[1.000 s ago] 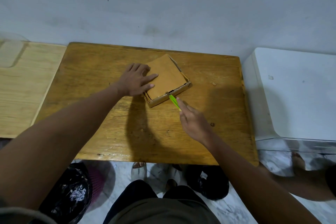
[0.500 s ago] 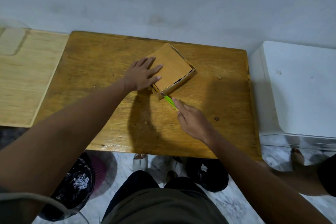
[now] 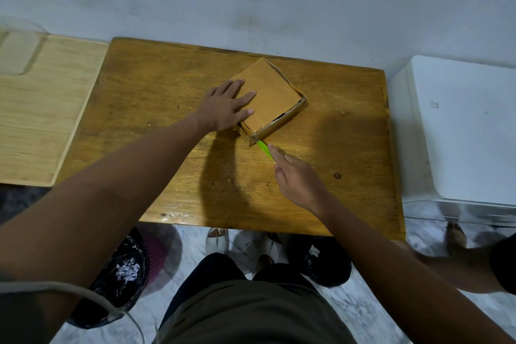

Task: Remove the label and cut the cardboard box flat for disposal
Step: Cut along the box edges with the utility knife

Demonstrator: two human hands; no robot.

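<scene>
A small brown cardboard box (image 3: 272,95) lies low on the wooden table (image 3: 167,109), turned like a diamond. My left hand (image 3: 224,106) presses flat on its left part, fingers spread. My right hand (image 3: 300,184) grips a green-handled cutter (image 3: 264,149), forefinger along the handle. The blade end sits at the box's near corner. A dark gap shows along the box's near right edge. No label is visible on the top face.
A pale wooden board (image 3: 36,117) adjoins the table on the left. A white appliance (image 3: 463,131) stands to the right. The wall runs close behind the table. Black bags (image 3: 122,274) and sandalled feet (image 3: 217,237) lie on the floor below the near edge.
The cutter has slid from the middle of the box's near side to its near corner. The box has turned a little under my left hand. My head has tilted.
</scene>
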